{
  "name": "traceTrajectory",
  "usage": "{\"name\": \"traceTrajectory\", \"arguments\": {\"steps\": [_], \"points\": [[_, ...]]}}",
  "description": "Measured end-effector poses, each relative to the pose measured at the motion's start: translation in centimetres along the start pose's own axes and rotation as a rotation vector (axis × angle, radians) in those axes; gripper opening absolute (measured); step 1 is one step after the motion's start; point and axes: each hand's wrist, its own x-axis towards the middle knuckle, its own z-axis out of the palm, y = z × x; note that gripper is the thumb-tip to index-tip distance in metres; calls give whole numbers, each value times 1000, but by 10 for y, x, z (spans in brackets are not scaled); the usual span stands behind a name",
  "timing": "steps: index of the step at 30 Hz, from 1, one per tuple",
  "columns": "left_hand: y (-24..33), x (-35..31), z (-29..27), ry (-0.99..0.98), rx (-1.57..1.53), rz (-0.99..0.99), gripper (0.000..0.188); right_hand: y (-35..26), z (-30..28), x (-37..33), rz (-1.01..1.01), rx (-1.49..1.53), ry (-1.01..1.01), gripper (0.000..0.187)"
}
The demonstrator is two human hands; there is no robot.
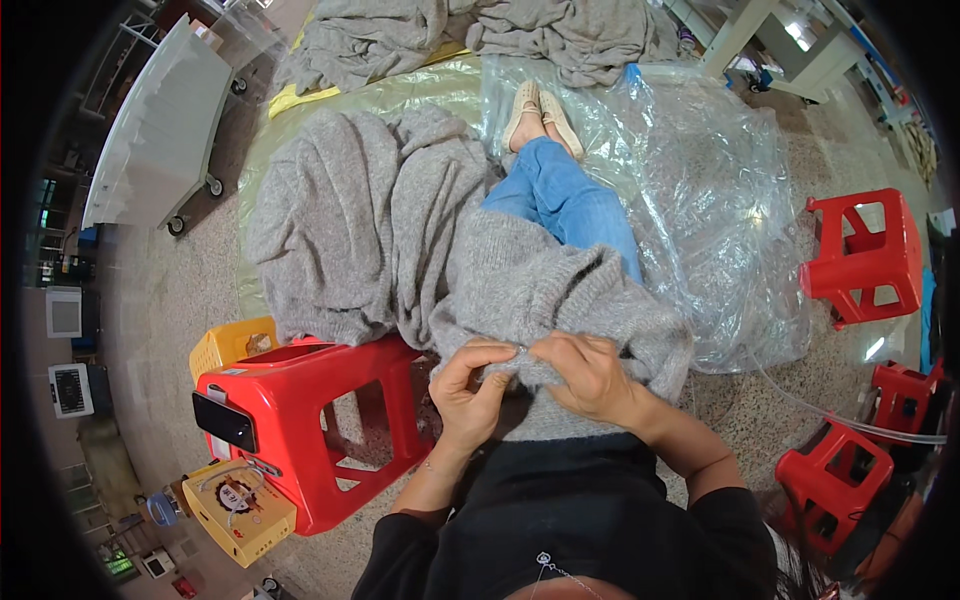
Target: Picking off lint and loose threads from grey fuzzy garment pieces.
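A grey knitted fabric [540, 285] lies bunched over my lap, and its folds run on to a big heap at the left. Above it my left hand [472, 390] pinches the knit with thumb and forefinger. Close beside it, my right hand [588, 378] has its fingers closed on the same stretch of fabric. The two hands nearly meet at the fingertips. Something small and pale shows between them, too small to name. Part of the fabric is hidden behind my fingers.
At my left a red plastic stool [290, 400] carries a black phone [224, 421]; a yellow carton [240, 510] stands beside it. Clear plastic sheeting [715, 220] covers the floor ahead. Another red stool [868, 255] is at the right, a wheeled white cart [160, 125] at the far left.
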Motion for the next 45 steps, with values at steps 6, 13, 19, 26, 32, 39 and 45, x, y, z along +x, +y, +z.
{"name": "traceTrajectory", "arguments": {"steps": [6, 13, 19, 26, 32, 39, 45], "points": [[12, 13, -7, -154, 69, 27, 12, -8, -19, 9, 146, 122, -198, 31], [15, 14, 3, -138, 450, 452, 13, -13, -12, 13, 337, 258, -77, 19], [6, -6, 14, 46, 210, 8, 14, -3, 13, -6, 28, -179, 225, 27], [-3, 12, -8, -69, 552, 204, 33, 12, -1, -11, -74, -267, 225, 47], [-5, 12, -36, 54, 635, 366, 42, 14, -26, -13, 200, -321, 212, 45], [-24, 32, -65, 166, 548, 42, 6, 7, -71, -13, 363, -43, -102, 45], [-31, 28, -94, 115, -163, -477, 6, 3, -73, -6, 457, 34, -188, 56]]}}
